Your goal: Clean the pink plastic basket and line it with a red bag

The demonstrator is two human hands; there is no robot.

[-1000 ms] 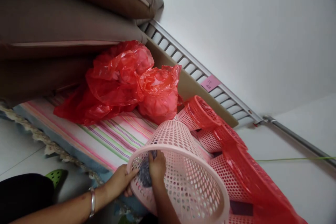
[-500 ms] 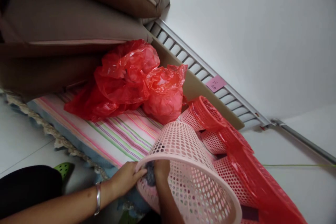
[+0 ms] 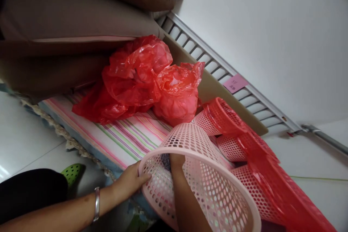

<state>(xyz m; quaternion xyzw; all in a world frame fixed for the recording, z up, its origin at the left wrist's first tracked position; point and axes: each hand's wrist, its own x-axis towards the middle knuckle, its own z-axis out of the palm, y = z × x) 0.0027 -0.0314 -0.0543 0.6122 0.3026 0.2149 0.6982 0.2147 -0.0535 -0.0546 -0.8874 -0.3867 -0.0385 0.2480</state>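
Note:
A pale pink perforated plastic basket (image 3: 190, 141) lies on its side on a striped mat, its mouth toward me. My left hand (image 3: 130, 181) grips the basket's rim from outside, a silver bangle on its wrist. My right hand (image 3: 176, 161) reaches deep inside the basket and presses a dark grey cloth (image 3: 165, 160) against the inner wall; the fingers are partly hidden by the rim.
Crumpled red plastic bags (image 3: 146, 78) lie on the striped mat (image 3: 122, 137). More pink and red baskets (image 3: 225, 116) are stacked to the right. Brown cushions (image 3: 67, 18) are piled above, by a white wall with a metal rail (image 3: 217, 67). A green shoe (image 3: 72, 174) rests on the floor.
My right hand has pushed deeper into the basket with the cloth. The basket has shifted slightly toward me and the view has drifted.

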